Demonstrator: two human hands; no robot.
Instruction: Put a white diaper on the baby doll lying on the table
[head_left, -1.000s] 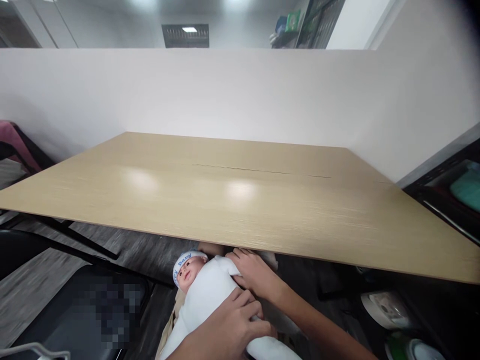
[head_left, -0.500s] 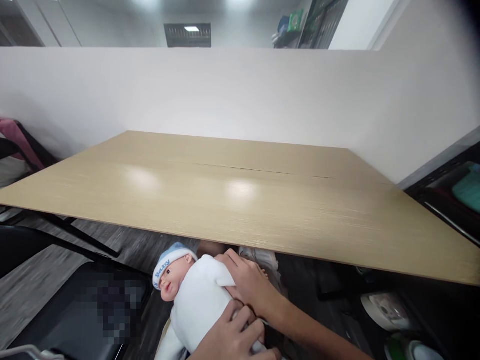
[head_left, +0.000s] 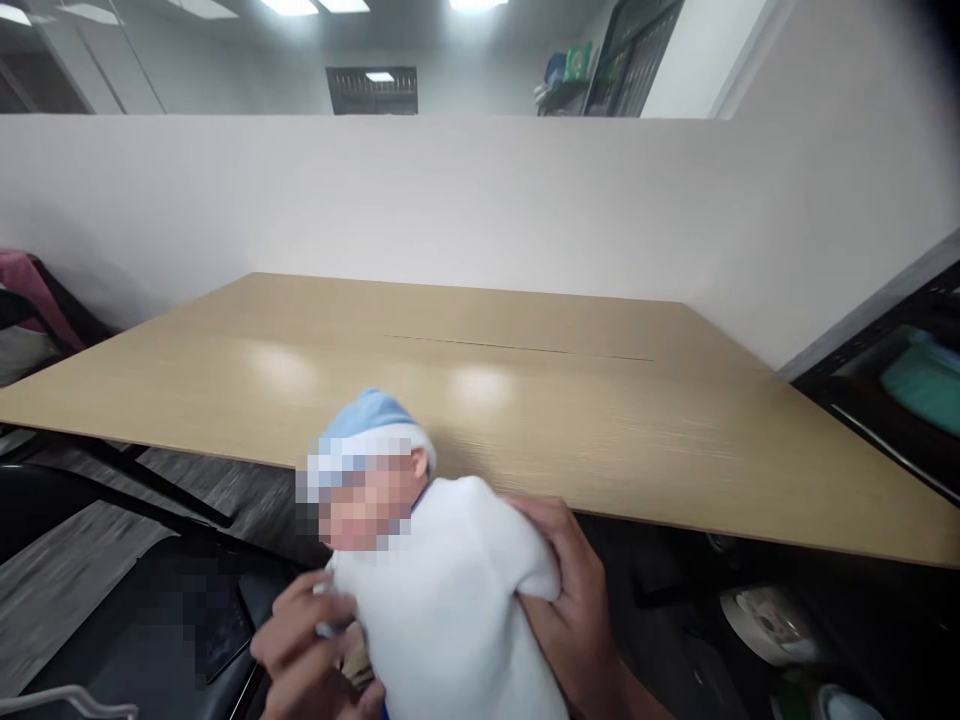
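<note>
A baby doll point(head_left: 457, 590) in a white top and a blue and white cap point(head_left: 375, 415) is held upright at the table's near edge, its head tilted left. On the right, my right hand point(head_left: 574, 590) is closed around the doll's side and sleeve, its fingers partly hidden behind the white cloth. My left hand point(head_left: 311, 650) has its fingers curled at the doll's other arm, pinching what looks like the end of the sleeve. The doll's lower body runs out of the picture at the bottom.
A wooden table point(head_left: 562, 420) stretches ahead to a white wall point(head_left: 450, 200) with a window above it. A black chair point(head_left: 135, 630) with a dark flat object on its seat stands at the left. Round white items point(head_left: 772, 625) sit low on the right.
The doll has come up from below the table edge, turned more upright and closer. My left hand has moved left to its arm; my right hand has moved right, to its side.
</note>
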